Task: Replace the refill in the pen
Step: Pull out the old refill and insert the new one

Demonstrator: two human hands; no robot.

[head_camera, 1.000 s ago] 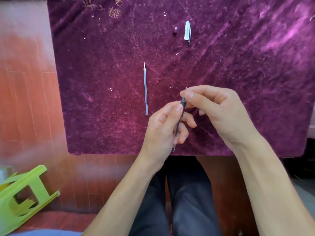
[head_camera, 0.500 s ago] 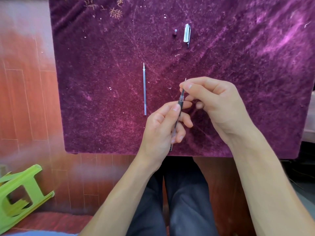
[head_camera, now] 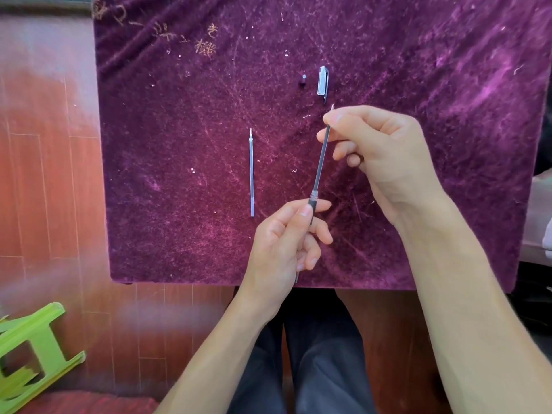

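My left hand (head_camera: 280, 246) grips the dark pen barrel (head_camera: 312, 204) near its threaded open end, tilted up to the right. My right hand (head_camera: 379, 153) pinches a dark refill (head_camera: 321, 159) near its tip; much of the refill stands out of the barrel, its lower end still inside. A second, pale refill (head_camera: 251, 174) lies flat on the purple cloth (head_camera: 179, 204), left of my hands. The clear pen cap (head_camera: 322, 82) and a small dark tip piece (head_camera: 303, 79) lie farther back on the cloth.
The purple velvet cloth covers a small table whose near edge runs above my knees. A green plastic stool (head_camera: 33, 354) lies tipped on the wooden floor at lower left. Something pale shows at the right edge (head_camera: 545, 210).
My right hand has moved up and away from the left, drawing the dark refill out of the barrel. The left hand holds the barrel in much the same place.
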